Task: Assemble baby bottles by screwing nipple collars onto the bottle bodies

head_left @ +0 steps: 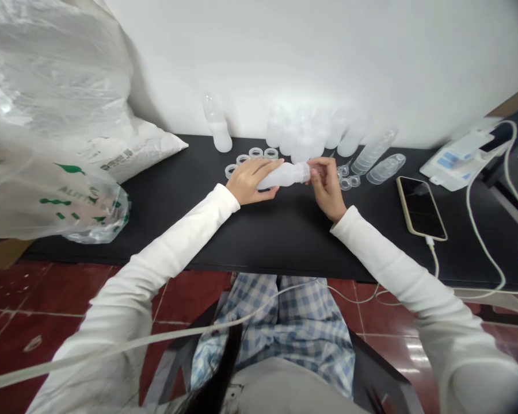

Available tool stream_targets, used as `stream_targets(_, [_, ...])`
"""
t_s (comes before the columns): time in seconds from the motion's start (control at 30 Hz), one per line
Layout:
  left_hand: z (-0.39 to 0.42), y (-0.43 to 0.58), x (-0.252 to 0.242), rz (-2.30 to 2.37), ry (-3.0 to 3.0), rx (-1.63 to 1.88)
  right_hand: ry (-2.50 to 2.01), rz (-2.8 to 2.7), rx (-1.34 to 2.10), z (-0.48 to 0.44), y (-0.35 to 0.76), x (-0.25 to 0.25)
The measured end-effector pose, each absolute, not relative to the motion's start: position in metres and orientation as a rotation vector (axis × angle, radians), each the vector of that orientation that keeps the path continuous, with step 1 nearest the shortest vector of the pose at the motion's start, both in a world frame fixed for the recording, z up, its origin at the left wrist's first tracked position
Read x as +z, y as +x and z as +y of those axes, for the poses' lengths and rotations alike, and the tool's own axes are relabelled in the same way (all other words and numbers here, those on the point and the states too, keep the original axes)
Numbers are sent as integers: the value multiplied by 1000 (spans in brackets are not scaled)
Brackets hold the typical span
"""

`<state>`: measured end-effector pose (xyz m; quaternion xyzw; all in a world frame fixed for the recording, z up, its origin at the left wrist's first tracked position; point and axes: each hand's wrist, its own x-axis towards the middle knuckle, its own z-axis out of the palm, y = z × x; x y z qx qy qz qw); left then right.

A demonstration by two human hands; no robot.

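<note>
A frosted white plastic bottle (285,174) lies sideways above the dark table, its threaded neck pointing right. My left hand (252,181) is closed around the bottle's base end. At the neck my right hand (327,185) has its thumb and fingers pinched together; whatever is between them is hidden or too small to name. Several translucent screw rings (256,153) lie just behind my left hand. Small clear round parts (345,183) sit right of my right hand, beside stacked clear domed caps (375,150) and a separate clear cap (386,169).
Several frosted bottles (302,135) stand against the wall, and one capped bottle (218,123) stands apart to their left. Large plastic bags (56,115) fill the left side. A phone (422,207) with a charging cable and a white power strip (460,158) lie at the right.
</note>
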<state>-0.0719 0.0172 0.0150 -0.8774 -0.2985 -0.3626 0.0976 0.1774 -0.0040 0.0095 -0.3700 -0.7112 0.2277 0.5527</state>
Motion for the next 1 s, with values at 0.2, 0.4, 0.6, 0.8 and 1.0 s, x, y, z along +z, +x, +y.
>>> stream_targets(0.2, [21,-76,9,-883,-2676,-1093,-782,-1792,500,-9,180,22])
stream_targets(0.4, [22,-80,10,-879,-2718,-1150,-701,-1752,695,-10,180,20])
stream_targets(0.6, [21,-80,14,-845,-2814,-1258,-682,-1823,604,-12,180,20])
stream_targets(0.8, [21,-82,14,-824,-2821,-1250,-652,-1943,436,-16,184,25])
stream_targets(1.0, [27,-85,12,-774,-2649,-1085,-826,-1880,509,-13,187,19])
